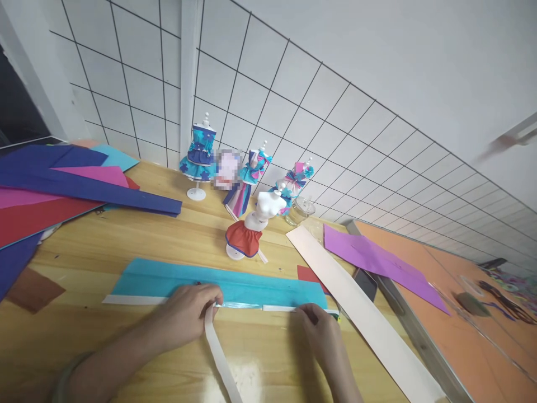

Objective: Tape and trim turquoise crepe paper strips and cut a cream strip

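Observation:
A long blue sheet point(251, 282) lies flat on the wooden table, with white tape along parts of its near edge and a shiny stretch between them. My left hand point(191, 313) rests at that edge, its fingers pinched on a white strip point(220, 358) that hangs toward me. Farther right, my right hand point(321, 330) is closed at the edge beside the white tape point(279, 308); whether it grips anything is hidden. Behind the sheet stands a small white mannequin point(268, 207) with a red skirt point(244, 239).
Three dressed mannequins, one in blue point(201, 151), stand by the gridded wall. Coloured sheets point(84, 190) pile up at the left. A pale strip point(361, 308), a purple sheet point(377, 263) and a dark phone point(366, 284) lie at the right, with a glass jar point(301, 210) behind.

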`<action>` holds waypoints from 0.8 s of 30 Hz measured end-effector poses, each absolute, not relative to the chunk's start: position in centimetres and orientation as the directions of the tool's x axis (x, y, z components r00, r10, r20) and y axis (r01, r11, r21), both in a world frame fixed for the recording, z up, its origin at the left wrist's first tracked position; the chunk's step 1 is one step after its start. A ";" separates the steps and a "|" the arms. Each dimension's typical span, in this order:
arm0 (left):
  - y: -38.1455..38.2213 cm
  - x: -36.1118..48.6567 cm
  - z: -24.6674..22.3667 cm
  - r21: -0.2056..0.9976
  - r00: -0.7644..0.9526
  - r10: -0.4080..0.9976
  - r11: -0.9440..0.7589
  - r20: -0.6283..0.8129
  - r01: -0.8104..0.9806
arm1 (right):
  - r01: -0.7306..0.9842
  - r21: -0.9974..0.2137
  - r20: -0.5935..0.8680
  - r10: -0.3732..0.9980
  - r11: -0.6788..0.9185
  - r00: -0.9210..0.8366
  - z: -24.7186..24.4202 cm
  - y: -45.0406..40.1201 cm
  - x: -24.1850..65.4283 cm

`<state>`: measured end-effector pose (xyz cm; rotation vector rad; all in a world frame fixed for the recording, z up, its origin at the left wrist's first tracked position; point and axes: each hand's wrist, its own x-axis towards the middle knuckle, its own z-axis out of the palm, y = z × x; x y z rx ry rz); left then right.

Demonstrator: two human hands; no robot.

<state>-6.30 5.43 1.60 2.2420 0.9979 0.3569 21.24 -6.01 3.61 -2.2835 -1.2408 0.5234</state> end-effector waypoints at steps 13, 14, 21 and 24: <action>5.5 -6.1 1.7 0.662 0.675 0.737 -0.491 -0.031 0.567 | 0.670 -0.387 -0.022 0.733 -0.633 0.680 3.4 -8.6 29.3; 5.5 -6.1 1.7 0.661 0.674 0.738 -0.491 -0.031 0.568 | 0.672 -0.364 -0.012 0.724 -0.645 0.689 3.4 -8.7 29.8; 5.5 -6.2 1.4 0.671 0.680 0.733 -0.503 -0.003 0.544 | 0.804 -0.257 0.184 0.789 -0.537 0.586 3.5 -6.5 28.7; 5.5 -6.3 1.2 0.675 0.687 0.727 -0.512 0.010 0.532 | 0.890 -0.333 0.158 0.912 -0.313 0.380 3.8 -3.2 25.4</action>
